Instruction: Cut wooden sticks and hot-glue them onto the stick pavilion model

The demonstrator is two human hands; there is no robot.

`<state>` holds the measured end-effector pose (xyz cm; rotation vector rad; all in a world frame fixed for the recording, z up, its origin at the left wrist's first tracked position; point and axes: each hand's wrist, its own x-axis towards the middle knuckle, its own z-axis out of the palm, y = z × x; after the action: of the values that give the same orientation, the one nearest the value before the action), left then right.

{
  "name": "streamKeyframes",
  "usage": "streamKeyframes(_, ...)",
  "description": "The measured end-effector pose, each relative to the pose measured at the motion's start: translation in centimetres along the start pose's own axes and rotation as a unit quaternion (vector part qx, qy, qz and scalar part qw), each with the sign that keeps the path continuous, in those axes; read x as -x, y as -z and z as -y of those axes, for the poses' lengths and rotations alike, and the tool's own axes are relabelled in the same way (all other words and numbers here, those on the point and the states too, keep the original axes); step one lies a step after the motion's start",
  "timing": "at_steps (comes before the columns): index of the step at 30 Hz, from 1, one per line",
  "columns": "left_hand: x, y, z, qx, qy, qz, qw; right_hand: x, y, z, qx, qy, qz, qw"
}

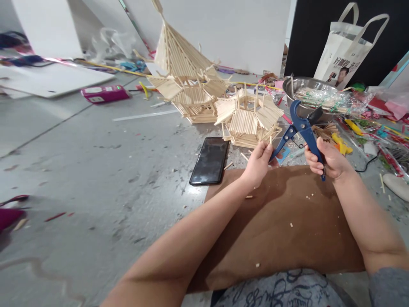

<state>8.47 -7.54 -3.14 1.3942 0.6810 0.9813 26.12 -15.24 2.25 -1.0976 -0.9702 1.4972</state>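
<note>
fingers (310,156) grip blue cutters (307,133) above littered grey floor (153,187)

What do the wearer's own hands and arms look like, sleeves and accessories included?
The left hand and right hand are ungloved, and no watch or bracelet shows. Both forearms are bare. On the right, a short grey sleeve shows; any left sleeve lies out of view.

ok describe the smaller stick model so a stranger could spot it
Find the tall stick pagoda with the steep pointed roof, standing before the white panel. Just right of it in the picture, beyond the left hand, sits a lower stick model. Unlike the pagoda, it has no spire: bare posts rise around an opening ringed by sloping roof sections.
</note>
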Motion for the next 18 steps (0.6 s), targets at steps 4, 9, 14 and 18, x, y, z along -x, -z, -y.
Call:
streamKeyframes(4,0.1,-0.1,0.2,0.019,0.025,-0.004,0.999,-0.7,-0.4,-1.3,0.105,0.042,-0.065,0.991)
streamKeyframes(9,0.4,-0.2,0.2,-0.037,-0.018,0.017,0.999,-0.9,-1.4,-2.0,-0.016,0.113,0.043,0.993)
streamKeyframes(14,0.9,-0.4,-0.2,-0.098,-0.054,0.060,0.992,-0.8,-2.4,-2.3,-0.038,0.134,0.047,0.989)
streamKeyframes(18,0.9,-0.2,-0.2,-0.201,-0.090,0.033,0.975,-0.6,-2.3,-2.0,0.006,0.128,0.038,0.991)
